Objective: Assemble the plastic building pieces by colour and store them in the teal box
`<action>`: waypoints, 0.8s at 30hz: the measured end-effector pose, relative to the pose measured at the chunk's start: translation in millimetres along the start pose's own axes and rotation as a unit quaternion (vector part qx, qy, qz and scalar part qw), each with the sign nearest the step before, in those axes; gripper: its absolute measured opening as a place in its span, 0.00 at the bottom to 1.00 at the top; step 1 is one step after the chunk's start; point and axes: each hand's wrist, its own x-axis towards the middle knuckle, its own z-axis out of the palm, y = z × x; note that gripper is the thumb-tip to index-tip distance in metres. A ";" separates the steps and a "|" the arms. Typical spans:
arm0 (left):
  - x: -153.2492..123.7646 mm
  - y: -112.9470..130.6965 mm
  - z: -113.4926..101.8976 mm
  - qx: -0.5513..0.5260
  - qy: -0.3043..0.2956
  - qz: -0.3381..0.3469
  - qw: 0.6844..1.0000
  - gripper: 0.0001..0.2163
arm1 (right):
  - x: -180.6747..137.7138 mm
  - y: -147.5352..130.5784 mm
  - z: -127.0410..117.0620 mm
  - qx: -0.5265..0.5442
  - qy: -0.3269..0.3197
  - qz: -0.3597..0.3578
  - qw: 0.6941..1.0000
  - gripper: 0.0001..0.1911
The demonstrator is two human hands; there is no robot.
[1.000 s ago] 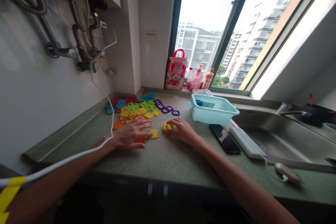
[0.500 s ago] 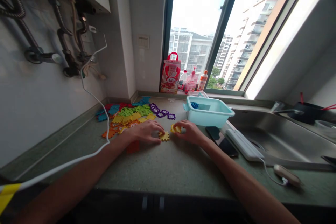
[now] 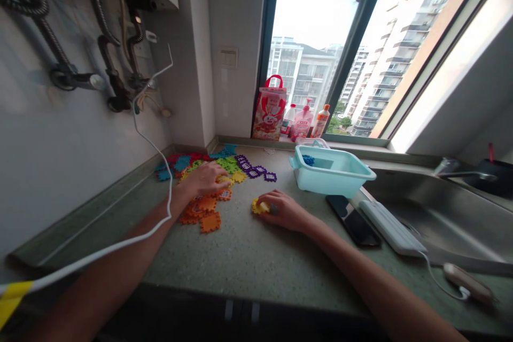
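Observation:
My left hand (image 3: 207, 178) reaches over the heap of coloured tiles, its thumb and fingers closed around a yellow toothed-edge tile (image 3: 223, 179). My right hand (image 3: 285, 210) rests low over the counter, fingers closed on another yellow toothed-edge tile (image 3: 260, 207); whether it is one tile or more is hidden. Just below my left hand lie several orange tiles (image 3: 210, 222). Beyond it are green tiles (image 3: 226, 165), and a yellow tile (image 3: 239, 177) sits to its right. Purple tiles (image 3: 253, 173) with white window shapes trail off to the right.
A light blue tub (image 3: 332, 184) with blue pieces inside stands behind my right hand. A black phone (image 3: 352, 220) and a white power strip (image 3: 393, 227) lie beside the sink (image 3: 452, 219). A white cable (image 3: 132, 243) crosses over my left forearm. Bottles (image 3: 302, 123) line the windowsill.
My left hand has moved left and away from me, onto the heap, uncovering orange tiles. My right hand stays near its spot with yellow in its fingers. The view has shifted slightly.

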 end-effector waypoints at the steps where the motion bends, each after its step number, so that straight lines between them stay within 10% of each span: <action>1: 1.5 3.3 2.5 0.008 0.004 -0.016 1.000 0.22 | -2.1 1.7 -1.9 -0.003 0.003 0.007 1.000 0.13; 11: 9.2 27.9 -2.4 0.053 0.032 -0.067 0.996 0.20 | -15.6 22.7 -24.7 -0.031 0.053 0.033 0.998 0.12; 20: -0.2 91.6 4.8 -0.156 -0.045 0.201 0.966 0.17 | -16.7 24.9 -29.7 -0.039 0.080 -0.002 0.996 0.12; 24: 4.0 76.0 -1.2 -0.122 -0.014 0.180 0.976 0.19 | -12.4 15.1 -22.4 -0.030 0.086 -0.007 0.996 0.13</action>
